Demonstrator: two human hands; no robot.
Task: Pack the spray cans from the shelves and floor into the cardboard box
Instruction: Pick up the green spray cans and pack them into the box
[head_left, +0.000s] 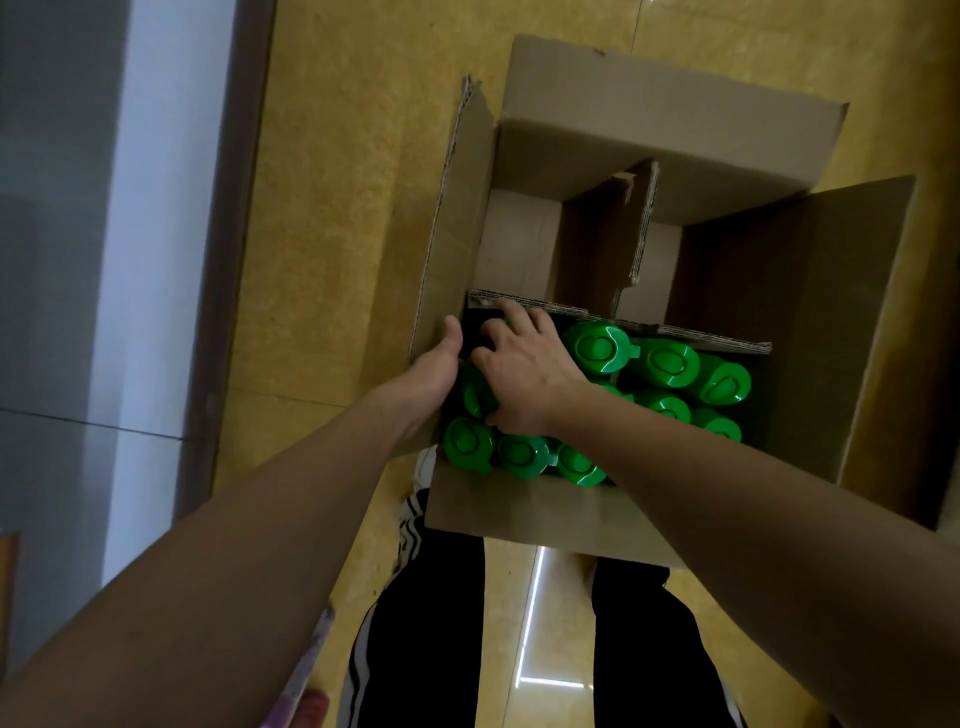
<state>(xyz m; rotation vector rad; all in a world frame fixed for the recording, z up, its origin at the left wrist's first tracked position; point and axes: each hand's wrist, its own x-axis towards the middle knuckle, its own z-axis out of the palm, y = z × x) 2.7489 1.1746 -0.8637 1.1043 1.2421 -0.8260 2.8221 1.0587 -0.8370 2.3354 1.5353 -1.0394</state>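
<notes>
Both of your hands are down at the near-left corner of an open cardboard box (649, 135) that sits on a yellow tiled floor (337, 208). Your left hand (434, 376) lies against the box's left wall with the thumb pointing up along the edge. Its fingers are hidden, so I cannot tell whether they are grasping the wall, a can, or nothing.

Your right hand (524, 376) is just beside it, its fingers curled down over a dark corner slot. A sliver of green shows between them, so it appears to be grasping the cap of a spray can (506, 323). One fingertip touches the corrugated divider (675, 332) just beyond.

About ten green-capped cans (597, 348) stand upright to the right of your right hand and beneath it, filling most of the near section. The sections beyond the divider show no cans.

You seem to be seating a can in the last corner slot. Next you would likely press it level, let go, and fetch more for the far sections.
</notes>
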